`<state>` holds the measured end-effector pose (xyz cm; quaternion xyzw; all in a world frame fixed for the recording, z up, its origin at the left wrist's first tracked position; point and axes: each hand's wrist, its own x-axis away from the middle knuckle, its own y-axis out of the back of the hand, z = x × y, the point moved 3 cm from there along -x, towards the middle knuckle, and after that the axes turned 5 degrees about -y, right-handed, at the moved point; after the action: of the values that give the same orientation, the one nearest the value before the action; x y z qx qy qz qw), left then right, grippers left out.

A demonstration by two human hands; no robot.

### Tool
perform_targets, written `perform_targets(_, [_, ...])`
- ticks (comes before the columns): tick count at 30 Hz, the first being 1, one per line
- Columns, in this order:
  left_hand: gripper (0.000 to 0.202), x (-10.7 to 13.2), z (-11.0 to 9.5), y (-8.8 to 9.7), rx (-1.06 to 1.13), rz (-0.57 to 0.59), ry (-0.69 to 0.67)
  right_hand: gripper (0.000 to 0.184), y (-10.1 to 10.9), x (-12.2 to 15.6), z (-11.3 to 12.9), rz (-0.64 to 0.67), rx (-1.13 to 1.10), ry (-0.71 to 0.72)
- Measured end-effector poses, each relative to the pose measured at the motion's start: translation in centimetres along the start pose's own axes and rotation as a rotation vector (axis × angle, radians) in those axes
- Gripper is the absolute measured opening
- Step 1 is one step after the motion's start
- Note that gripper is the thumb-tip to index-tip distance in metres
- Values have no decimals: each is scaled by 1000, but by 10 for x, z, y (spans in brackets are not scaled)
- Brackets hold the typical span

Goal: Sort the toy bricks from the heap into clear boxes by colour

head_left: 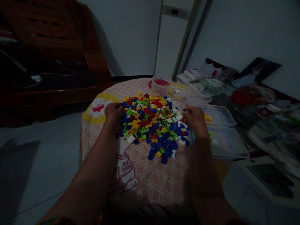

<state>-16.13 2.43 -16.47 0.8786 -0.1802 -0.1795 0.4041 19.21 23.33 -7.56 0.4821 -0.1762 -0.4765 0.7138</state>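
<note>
"Where are the toy building bricks (145, 120)?"

"Loose in a broad heap on the tablecloth (168, 178) of the round table, between the two hands. Blue, yellow, red, lime green and white pieces are mixed together, with mostly blue ones at the near end."

"And the left hand (113, 113)?"

"At the heap's left edge, back of the hand up, fingers bent in toward the blue bricks. It's too dark to make out whether they pinch one or merely rest against it."

"How about the right hand (196, 119)?"

"At the opposite edge, beside some white bricks. Its fingers are partly curled, tips pointing inward at the heap. Whether anything is between them, I can't tell either."

"And the arms?"

"Both bare forearms reach forward from the near side. The left one slants inward from the lower left corner; the right one rises more steeply, leaning a little left."

"Anything close to the right hand?"

"Two clear plastic trays lie just to its right, the far tray (221, 115) with a yellow piece (207, 117) in it, the near tray (231, 143) partly behind the forearm. A round clear tub (155, 88) stands beyond the heap."
</note>
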Motion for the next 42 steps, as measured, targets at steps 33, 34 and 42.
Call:
perform_targets(33, [48, 1, -3, 2, -17, 23, 9, 18, -4, 10, 11, -4, 268, -17])
perform_targets(34, [48, 1, -3, 3, -15, 19, 9, 19, 4, 10, 5, -64, 268, -54])
perform_targets(42, [48, 2, -1, 2, 4, 23, 16, 42, 49, 9, -43, -485, 162, -294])
